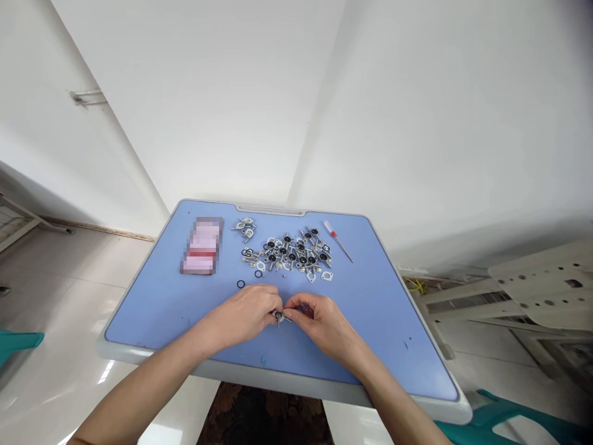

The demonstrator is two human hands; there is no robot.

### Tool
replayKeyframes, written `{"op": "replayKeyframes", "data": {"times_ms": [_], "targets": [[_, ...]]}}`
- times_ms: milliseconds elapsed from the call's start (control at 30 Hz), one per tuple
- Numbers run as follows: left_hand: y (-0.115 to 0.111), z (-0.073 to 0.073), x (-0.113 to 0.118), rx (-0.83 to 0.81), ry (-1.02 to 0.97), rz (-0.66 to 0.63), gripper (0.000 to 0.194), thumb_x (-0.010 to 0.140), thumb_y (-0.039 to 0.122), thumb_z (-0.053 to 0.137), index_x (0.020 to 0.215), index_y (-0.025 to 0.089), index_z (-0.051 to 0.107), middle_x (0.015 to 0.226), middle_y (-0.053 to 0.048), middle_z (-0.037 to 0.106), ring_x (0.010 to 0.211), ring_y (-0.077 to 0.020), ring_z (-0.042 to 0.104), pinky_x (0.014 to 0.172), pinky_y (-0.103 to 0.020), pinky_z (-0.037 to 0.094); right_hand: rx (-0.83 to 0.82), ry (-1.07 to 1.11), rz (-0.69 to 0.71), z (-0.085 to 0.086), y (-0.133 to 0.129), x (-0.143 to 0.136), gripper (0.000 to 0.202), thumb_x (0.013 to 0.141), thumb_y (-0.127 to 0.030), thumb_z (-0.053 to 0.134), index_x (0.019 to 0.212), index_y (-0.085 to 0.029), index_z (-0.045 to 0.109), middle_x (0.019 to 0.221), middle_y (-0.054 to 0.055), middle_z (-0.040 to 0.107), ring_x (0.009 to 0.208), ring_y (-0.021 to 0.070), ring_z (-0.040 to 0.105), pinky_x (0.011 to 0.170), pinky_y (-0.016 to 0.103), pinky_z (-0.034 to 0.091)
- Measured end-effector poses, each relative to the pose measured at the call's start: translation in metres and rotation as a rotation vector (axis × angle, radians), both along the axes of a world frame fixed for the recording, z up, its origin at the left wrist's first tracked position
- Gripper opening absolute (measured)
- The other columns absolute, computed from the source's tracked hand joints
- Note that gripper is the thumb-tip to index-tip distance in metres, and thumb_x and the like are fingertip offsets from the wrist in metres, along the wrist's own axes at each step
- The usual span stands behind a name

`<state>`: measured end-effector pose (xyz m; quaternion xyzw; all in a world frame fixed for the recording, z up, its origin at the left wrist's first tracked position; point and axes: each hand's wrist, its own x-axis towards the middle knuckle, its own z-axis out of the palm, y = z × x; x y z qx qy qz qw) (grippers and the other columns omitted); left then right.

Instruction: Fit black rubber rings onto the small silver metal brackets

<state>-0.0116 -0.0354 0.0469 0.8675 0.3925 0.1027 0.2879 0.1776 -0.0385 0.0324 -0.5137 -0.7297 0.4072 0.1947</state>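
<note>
Close to the table's front, my left hand [259, 304] pinches a small metal fitting [278, 317] with a short stem that points downward. My right hand [315, 314] meets it from the other side, thumb and forefinger closed at the same fitting; whether they hold a separate small part is too small to make out. Beyond the hands lies a pile of similar metal fittings [291, 256], many with black round faces. Flat gaskets [327, 276] and black rubber rings [241, 284] are scattered around the pile's near edge.
A blue-topped table [370, 346] stands against a white wall. On it lie a blurred-out phone-like object [201, 247], a smaller cluster of metal fittings [245, 228] and a screwdriver [341, 243] with a clear and red handle. Teal stools [509, 420] stand at the lower sides.
</note>
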Motion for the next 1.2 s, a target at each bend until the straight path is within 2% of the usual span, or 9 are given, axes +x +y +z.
{"op": "replayKeyframes", "data": {"times_ms": [367,533,633,767,833,933,1067,1133,1200], "targets": [[0.0,0.002,0.0,-0.012,0.001,0.016,0.014,0.086,0.013,0.051,0.077,0.017,0.061,0.081,-0.001,0.058,0.078,-0.0147,0.056,0.075,-0.027,0.04,0.047,-0.017,0.015,0.0,-0.001,0.0,0.015,0.083,-0.027,0.053,0.073,-0.018,0.061,0.064,-0.003,0.056,0.054,0.0094,0.04,0.049,0.022,0.033],[0.0,0.002,0.001,-0.022,-0.001,0.012,0.016,0.085,0.01,0.05,0.083,0.017,0.064,0.084,-0.002,0.06,0.082,-0.0161,0.057,0.076,-0.028,0.041,0.047,0.059,-0.084,0.01,-0.002,0.011,0.018,0.089,-0.033,0.045,0.093,-0.02,0.056,0.074,-0.001,0.056,0.058,0.0112,0.043,0.054,0.024,0.038],[0.0,0.002,0.001,-0.017,-0.004,0.008,0.017,0.084,0.008,0.05,0.085,0.017,0.064,0.086,-0.002,0.061,0.085,-0.0168,0.058,0.076,-0.028,0.041,-0.021,0.225,-0.044,0.015,0.0,0.019,0.023,0.093,-0.034,0.039,0.102,-0.021,0.056,0.089,0.002,0.057,0.071,0.013,0.049,0.064,0.026,0.043],[-0.001,0.002,0.001,-0.016,-0.002,0.012,0.018,0.084,0.008,0.05,0.087,0.017,0.065,0.088,-0.002,0.062,0.086,-0.0164,0.058,0.077,-0.028,0.041,-0.111,0.42,-0.021,0.015,0.003,0.021,0.029,0.093,-0.043,0.041,0.103,-0.02,0.056,0.074,0.0,0.052,0.06,0.0113,0.048,0.059,0.026,0.043],[0.0,0.002,0.001,-0.018,0.011,0.016,0.017,0.084,0.009,0.051,0.088,0.017,0.065,0.089,-0.002,0.062,0.086,-0.0163,0.059,0.077,-0.028,0.041,-0.113,0.473,-0.073,0.013,0.004,0.021,0.031,0.093,-0.046,0.042,0.107,-0.021,0.053,0.066,-0.003,0.044,0.051,0.0095,0.04,0.049,0.023,0.038],[0.001,0.001,0.001,-0.02,0.027,0.016,0.016,0.084,0.01,0.052,0.088,0.017,0.065,0.089,-0.002,0.062,0.084,-0.0162,0.059,0.076,-0.027,0.042,-0.097,0.546,-0.138,0.012,0.003,0.019,0.031,0.092,-0.049,0.042,0.105,-0.022,0.05,0.066,-0.004,0.039,0.049,0.0087,0.033,0.044,0.021,0.032],[0.001,0.0,0.001,-0.009,0.02,0.012,0.016,0.084,0.012,0.053,0.09,0.018,0.067,0.089,-0.002,0.062,0.086,-0.0177,0.059,0.078,-0.028,0.042,-0.052,0.596,-0.003,0.015,0.003,0.018,0.028,0.091,-0.046,0.046,0.088,-0.02,0.056,0.084,0.003,0.05,0.07,0.0134,0.051,0.064,0.027,0.046],[0.0,0.0,0.001,-0.002,0.018,0.011,0.017,0.085,0.014,0.053,0.091,0.018,0.067,0.091,-0.003,0.062,0.087,-0.0184,0.059,0.078,-0.028,0.042,0.037,0.549,0.038,0.016,0.002,0.018,0.026,0.087,-0.045,0.055,0.082,-0.021,0.063,0.092,0.005,0.053,0.086,0.0173,0.053,0.074,0.03,0.046],[0.0,-0.001,0.001,-0.004,0.016,0.011,0.018,0.085,0.014,0.052,0.093,0.019,0.068,0.092,-0.003,0.062,0.088,-0.0186,0.06,0.079,-0.029,0.042,0.119,0.503,0.018,0.016,0.002,0.017,0.02,0.082,-0.042,0.062,0.082,-0.023,0.068,0.088,0.004,0.055,0.085,0.0178,0.053,0.074,0.03,0.045]]}}
